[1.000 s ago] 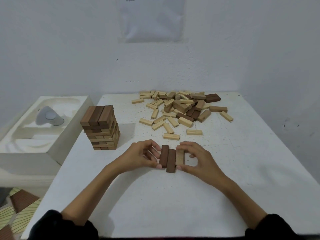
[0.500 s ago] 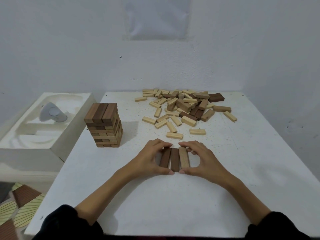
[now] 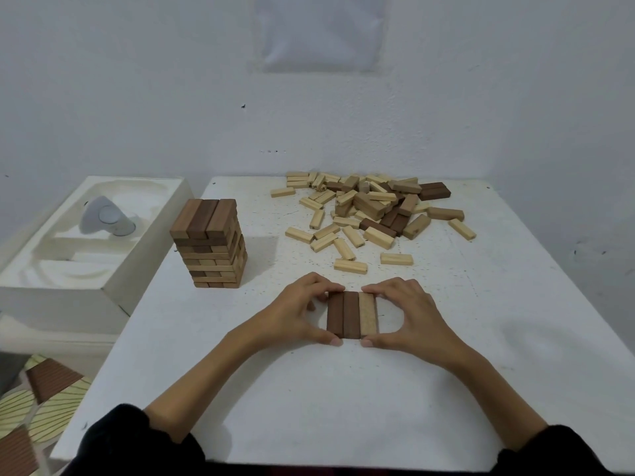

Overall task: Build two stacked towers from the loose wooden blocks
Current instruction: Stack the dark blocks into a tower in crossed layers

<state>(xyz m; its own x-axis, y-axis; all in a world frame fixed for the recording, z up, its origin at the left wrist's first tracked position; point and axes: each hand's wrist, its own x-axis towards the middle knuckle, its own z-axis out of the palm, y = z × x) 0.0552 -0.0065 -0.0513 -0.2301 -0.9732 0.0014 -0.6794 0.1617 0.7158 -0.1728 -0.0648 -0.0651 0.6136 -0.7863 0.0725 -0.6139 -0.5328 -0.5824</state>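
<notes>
Three blocks lie side by side as a flat row [image 3: 351,315] on the white table [image 3: 515,338]: two dark ones on the left, one pale one on the right. My left hand [image 3: 295,314] pinches the row's left part between thumb at the near end and fingers at the far end. My right hand [image 3: 410,316] pinches the right part the same way. A finished tower [image 3: 209,243] of mixed dark and pale blocks stands at the left. A pile of loose blocks [image 3: 371,211] spreads across the back of the table.
A white moulded foam box [image 3: 68,269] with a grey object [image 3: 104,218] in it sits just off the table's left edge. White walls close the back and right. Two pale blocks [image 3: 350,266] lie just beyond my hands.
The three blocks, uneven a second ago with the middle one sticking out, are now squared into an even row. Both hands closed in around its ends.
</notes>
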